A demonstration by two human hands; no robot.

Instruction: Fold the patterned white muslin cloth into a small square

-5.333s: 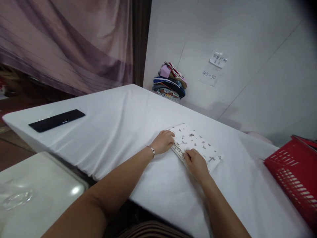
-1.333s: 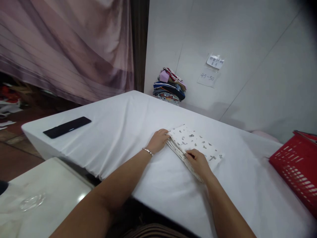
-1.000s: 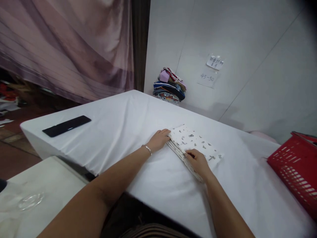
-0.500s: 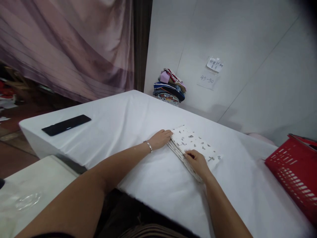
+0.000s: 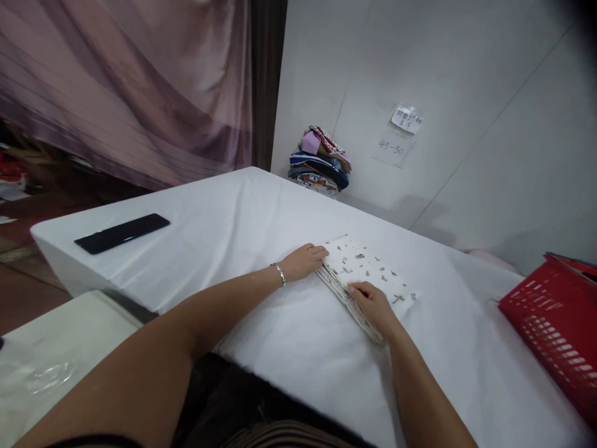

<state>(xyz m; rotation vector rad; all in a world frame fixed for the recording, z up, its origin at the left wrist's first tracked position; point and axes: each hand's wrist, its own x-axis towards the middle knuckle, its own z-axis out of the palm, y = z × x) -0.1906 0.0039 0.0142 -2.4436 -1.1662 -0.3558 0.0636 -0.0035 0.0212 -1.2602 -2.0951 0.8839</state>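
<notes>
A white cloth (image 5: 373, 270) with a small grey and brown print lies folded in a flat, many-layered stack on the white-covered table (image 5: 280, 336). At its left corner, my left hand (image 5: 305, 261) is closed over the layers, a silver bracelet on the wrist. My right hand (image 5: 370, 305) grips the near edge around its middle, fingers curled in and resting on the top layer. The undersides of both hands are hidden, and so are the thumb of the left hand and part of the layered edge.
A black flat phone-like slab (image 5: 122, 233) lies on the table at left. Folded coloured fabrics (image 5: 319, 163) are piled by the wall at the back. A red plastic basket (image 5: 555, 330) stands at right. A pale surface (image 5: 69, 354) adjoins the table at lower left.
My left fingertips have shifted slightly to the right over the cloth's corner. My right hand and the folded cloth stay practically where they were.
</notes>
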